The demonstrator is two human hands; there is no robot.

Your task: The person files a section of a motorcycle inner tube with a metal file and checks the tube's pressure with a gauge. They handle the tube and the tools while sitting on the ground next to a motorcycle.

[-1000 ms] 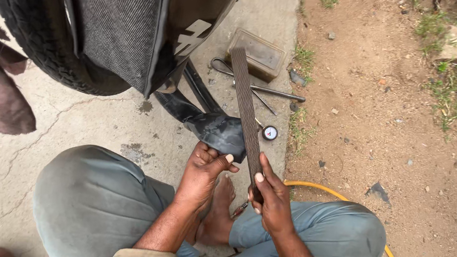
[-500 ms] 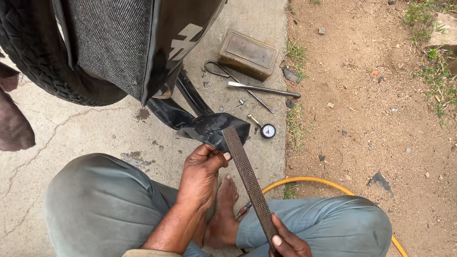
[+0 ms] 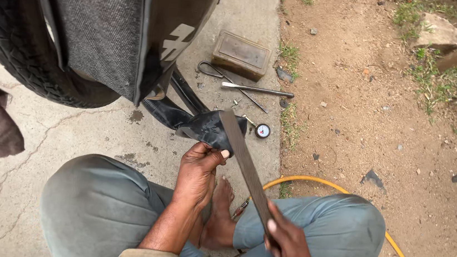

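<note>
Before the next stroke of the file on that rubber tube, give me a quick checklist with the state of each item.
1. Left hand pins the black rubber tube: ok.
2. Right hand grips the file at its near end: ok.
3. File tip lies on the tube: ok.
4. Bare foot sits right beside the file: not ok.
5. Spot being filed: cannot tell, hidden under the file.
6. Scissors and small gauge lie apart from the tube: ok.

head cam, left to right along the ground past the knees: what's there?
Tyre → black inner tube pinned by the left hand → flat file held in the right hand → small round gauge → yellow hose → dark stone on the dirt.
</note>
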